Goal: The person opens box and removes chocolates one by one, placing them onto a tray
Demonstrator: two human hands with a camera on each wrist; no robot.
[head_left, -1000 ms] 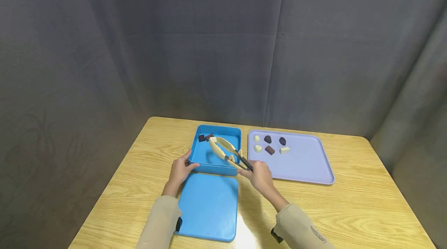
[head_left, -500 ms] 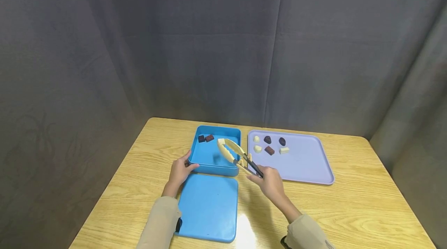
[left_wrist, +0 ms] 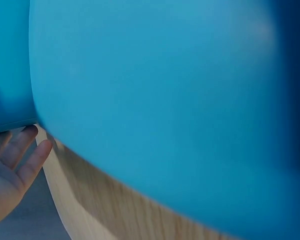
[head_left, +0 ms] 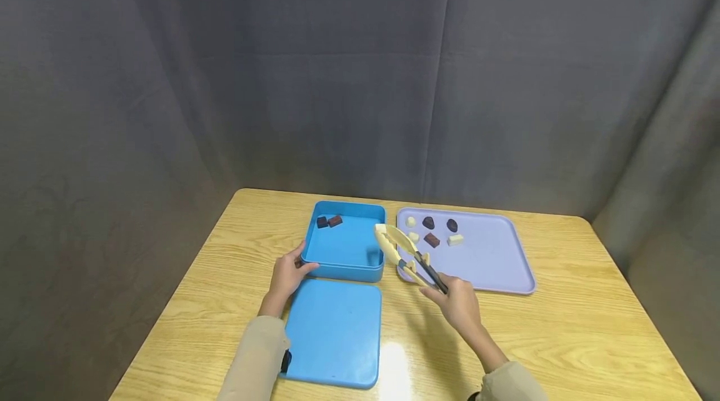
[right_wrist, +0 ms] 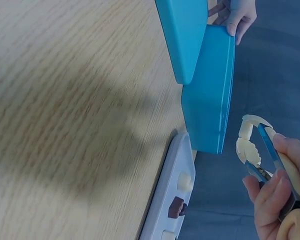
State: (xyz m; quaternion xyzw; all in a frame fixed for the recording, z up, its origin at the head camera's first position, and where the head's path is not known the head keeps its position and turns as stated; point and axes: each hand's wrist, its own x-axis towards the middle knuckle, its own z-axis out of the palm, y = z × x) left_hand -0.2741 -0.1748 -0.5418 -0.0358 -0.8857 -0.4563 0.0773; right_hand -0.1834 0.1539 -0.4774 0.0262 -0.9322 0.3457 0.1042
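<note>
My left hand (head_left: 285, 273) holds the front left corner of a blue box (head_left: 351, 272), thumb on the front wall and fingers along the side. A dark chocolate (head_left: 322, 222) and a reddish-brown chocolate (head_left: 335, 220) lie at the box's back left. My right hand (head_left: 462, 306) grips a pair of tongs (head_left: 387, 248), pale at the tips with dark arms. In the right wrist view a small white block (right_wrist: 246, 131), apparently a white chocolate, sits between the tips. In the head view, the tips hang above the gap between box and tray.
A lilac tray (head_left: 489, 267) lies right of the box, bearing white, brown and dark chocolates in its left half. Flat in front of the box is a blue lid (head_left: 334, 332). Grey curtain (head_left: 349, 76) stands behind the wooden table (head_left: 562, 338).
My right hand has drawn the tongs, with the white block, rightward from over the box's back left to its right edge. The left hand stays on the box corner.
</note>
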